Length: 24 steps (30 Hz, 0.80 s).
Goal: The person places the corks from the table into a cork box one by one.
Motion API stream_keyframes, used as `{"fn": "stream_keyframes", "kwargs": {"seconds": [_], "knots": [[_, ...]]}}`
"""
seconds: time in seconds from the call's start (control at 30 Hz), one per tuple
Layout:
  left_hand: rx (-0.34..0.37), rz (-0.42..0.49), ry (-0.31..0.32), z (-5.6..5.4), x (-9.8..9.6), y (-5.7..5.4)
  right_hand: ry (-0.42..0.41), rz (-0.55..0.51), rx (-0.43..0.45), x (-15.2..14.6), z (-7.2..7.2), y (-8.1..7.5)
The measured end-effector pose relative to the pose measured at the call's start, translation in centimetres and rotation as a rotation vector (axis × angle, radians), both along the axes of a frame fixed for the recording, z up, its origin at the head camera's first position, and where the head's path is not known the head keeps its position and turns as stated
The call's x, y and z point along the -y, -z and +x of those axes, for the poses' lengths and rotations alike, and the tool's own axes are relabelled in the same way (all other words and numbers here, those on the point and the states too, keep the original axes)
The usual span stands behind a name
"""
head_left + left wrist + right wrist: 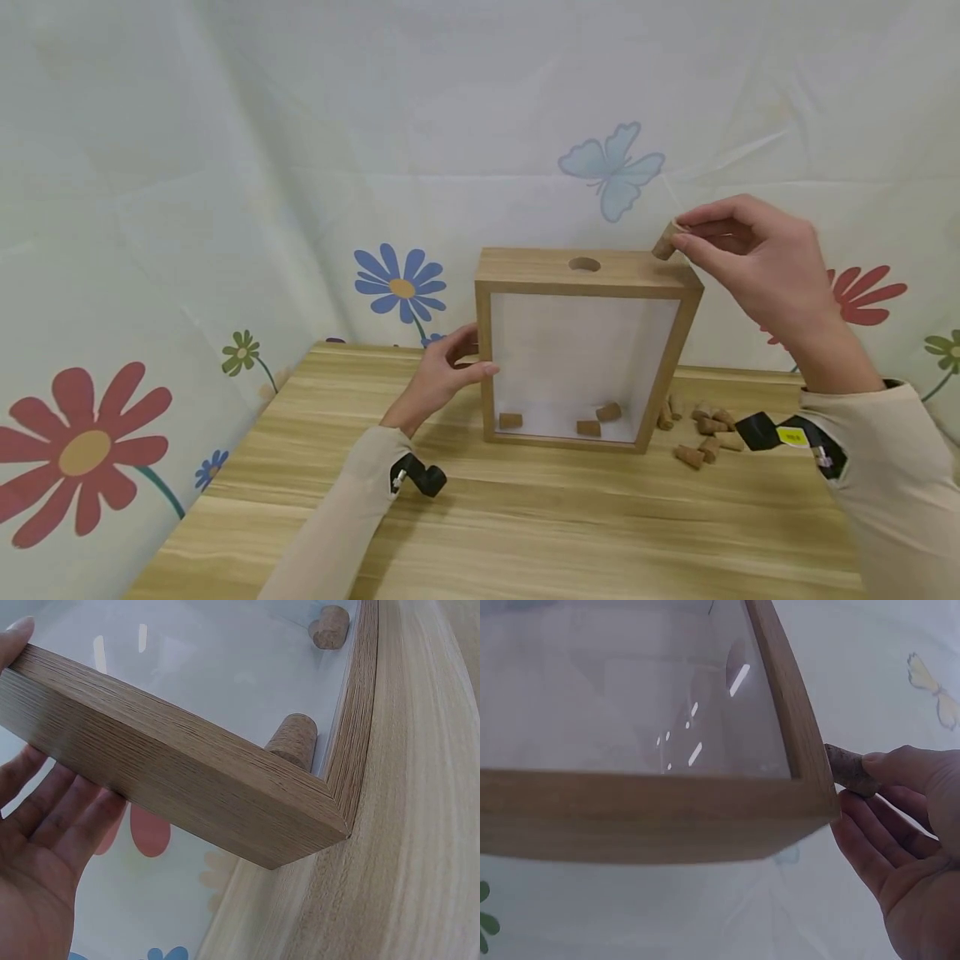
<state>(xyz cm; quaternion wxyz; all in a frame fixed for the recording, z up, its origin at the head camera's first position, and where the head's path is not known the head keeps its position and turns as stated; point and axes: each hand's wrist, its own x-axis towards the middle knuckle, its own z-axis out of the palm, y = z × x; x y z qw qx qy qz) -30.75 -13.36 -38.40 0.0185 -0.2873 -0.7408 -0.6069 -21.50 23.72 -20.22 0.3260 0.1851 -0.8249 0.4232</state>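
A wooden shadow box frame (483, 358) with a clear front stands upright on the table, a round hole (584, 264) in its top. My left hand (444, 367) holds its left side, thumb on the front edge and fingers at the side and back. Between thumb and fingers my right hand (765, 258) pinches a cork stopper (664, 241), tilted, over the right end of the frame's top, to the right of the hole. Inside the frame lie three corks, one cork (511, 421) at the left and two on the right. In the left wrist view, a cork (294, 741) shows behind the front pane.
A loose pile of several corks (708, 425) lies on the wooden table (570, 517) to the right of the frame, some partly behind its edge. A pale backdrop (450, 125) with printed flowers and a butterfly hangs behind the table and along its left.
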Motion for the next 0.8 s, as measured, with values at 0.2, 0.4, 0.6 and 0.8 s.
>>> {"fn": "stream_keyframes", "kwargs": {"seconds": [0.2, 0.4, 0.6, 0.8], "knots": [[-0.003, 0.000, 0.002, 0.0, 0.0, -0.1, -0.070, 0.071, -0.011, 2.3, -0.5, -0.8], [0.007, -0.012, -0.007, 0.0, -0.1, -0.1, -0.118, 0.129, -0.009, 4.0, -1.4, -0.8], [0.002, -0.013, -0.009, -0.1, -0.2, 0.0, -0.171, 0.176, -0.011, 5.2, -2.2, -0.4], [0.004, 0.006, 0.004, -0.1, -0.3, 0.0, -0.176, 0.238, -0.042, 5.8, -2.7, 0.2]]}}
